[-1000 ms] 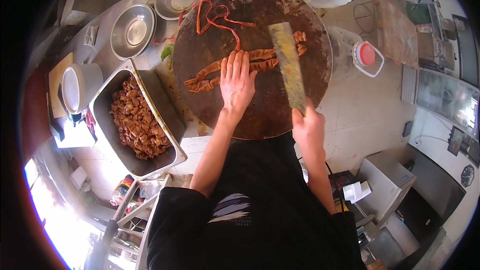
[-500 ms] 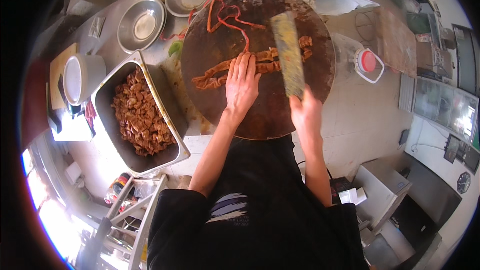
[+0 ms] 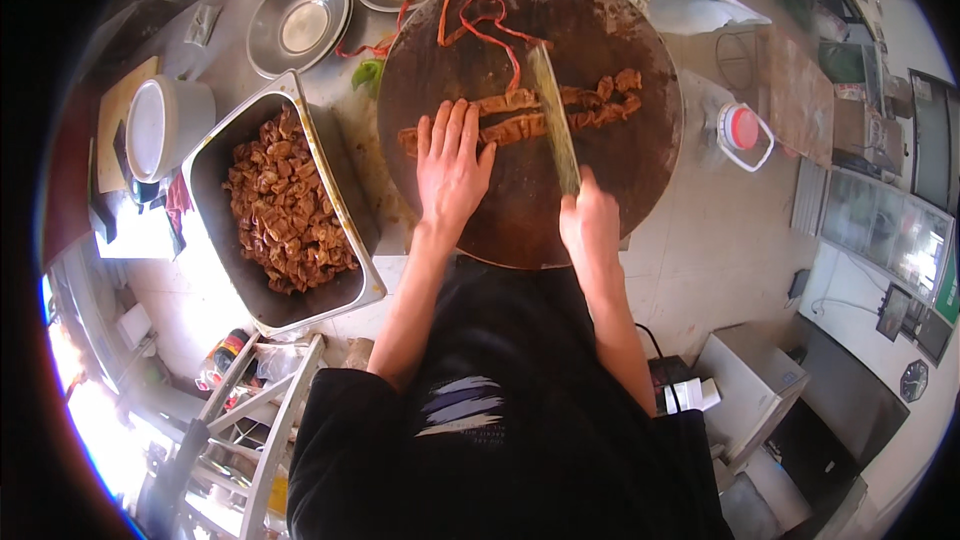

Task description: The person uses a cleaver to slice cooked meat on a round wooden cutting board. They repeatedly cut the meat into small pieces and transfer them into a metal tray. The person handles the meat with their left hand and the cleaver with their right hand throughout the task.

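Observation:
Two long strips of brown cooked meat (image 3: 518,127) lie side by side across a round, dark chopping board (image 3: 625,175). My left hand (image 3: 452,170) rests over their left part, fingers stretched out and pressing down. My right hand (image 3: 592,218) is closed round the handle of a cleaver (image 3: 556,125). Its blade stands on edge across the strips, to the right of my left hand. Right of the blade, the meat shows several short segments. A red string (image 3: 488,33) trails from the strips toward the board's far edge.
To the left stands a deep metal pan (image 3: 350,215) with many brown meat pieces (image 3: 285,205). Two steel bowls (image 3: 262,35) and a green pepper-like piece (image 3: 368,75) sit beyond it. A white lidded tub (image 3: 185,125) is far left. Right of the board is a red-capped jug (image 3: 742,127).
My left hand has slid left along the meat. The cleaver has turned from showing its flat side to standing on edge across the strips. The whole view has shifted slightly.

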Demonstrator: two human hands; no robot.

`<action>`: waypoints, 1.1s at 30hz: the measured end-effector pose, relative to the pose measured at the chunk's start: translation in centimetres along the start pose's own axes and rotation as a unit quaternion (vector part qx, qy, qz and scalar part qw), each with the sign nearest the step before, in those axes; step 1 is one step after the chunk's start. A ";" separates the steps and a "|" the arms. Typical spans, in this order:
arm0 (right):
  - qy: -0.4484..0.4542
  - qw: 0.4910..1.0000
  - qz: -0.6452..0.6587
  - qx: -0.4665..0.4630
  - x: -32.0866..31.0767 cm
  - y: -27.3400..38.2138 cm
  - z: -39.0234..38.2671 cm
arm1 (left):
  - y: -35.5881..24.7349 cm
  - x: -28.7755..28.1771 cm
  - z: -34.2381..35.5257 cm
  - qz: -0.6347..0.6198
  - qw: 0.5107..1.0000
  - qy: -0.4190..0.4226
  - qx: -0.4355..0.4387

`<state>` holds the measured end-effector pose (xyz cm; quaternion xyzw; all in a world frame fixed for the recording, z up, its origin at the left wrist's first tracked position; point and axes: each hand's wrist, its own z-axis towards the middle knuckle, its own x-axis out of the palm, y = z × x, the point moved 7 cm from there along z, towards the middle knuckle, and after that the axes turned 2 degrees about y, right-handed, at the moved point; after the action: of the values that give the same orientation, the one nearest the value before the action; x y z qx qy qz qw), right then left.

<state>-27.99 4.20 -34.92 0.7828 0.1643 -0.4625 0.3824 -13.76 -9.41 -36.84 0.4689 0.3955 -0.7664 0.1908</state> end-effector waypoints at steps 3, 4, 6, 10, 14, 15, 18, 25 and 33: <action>-0.012 0.999 0.036 -0.024 -0.7 1.6 2.9 | 0.3 0.5 -0.2 -0.014 1.000 -0.009 0.002; -0.016 0.998 0.047 -0.033 -0.8 2.0 3.9 | 0.3 0.5 -0.3 -0.022 1.000 -0.012 0.006; -0.017 0.997 0.061 -0.044 -1.2 2.2 4.1 | 0.4 0.4 -0.3 -0.040 0.999 -0.019 0.012; -0.065 0.991 0.108 -0.040 -2.6 0.6 -1.4 | 0.8 0.0 -0.7 -0.067 0.998 -0.009 0.017; -0.070 0.986 0.148 -0.015 -3.4 -1.4 -6.9 | 1.7 0.5 -1.5 -0.070 0.997 -0.020 0.034; -0.069 0.986 0.149 -0.013 -3.2 -1.5 -7.1 | 1.8 0.5 -1.6 -0.070 0.997 -0.024 0.037; -0.081 0.987 0.136 -0.036 -2.9 -0.2 -7.0 | 1.7 0.4 -1.6 -0.080 0.995 -0.033 0.044; 0.009 1.000 -0.007 -0.007 1.8 2.3 -1.5 | 1.5 0.3 -1.6 -0.098 0.993 -0.053 0.047; 0.006 0.998 0.052 -0.036 0.3 5.1 3.3 | 1.3 -0.1 -1.4 -0.096 0.992 -0.059 0.054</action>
<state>-26.72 -1.64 -33.89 0.7787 0.1425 -0.4308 0.4332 -12.09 -9.12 -37.66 0.3921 0.3845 -0.8280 0.1136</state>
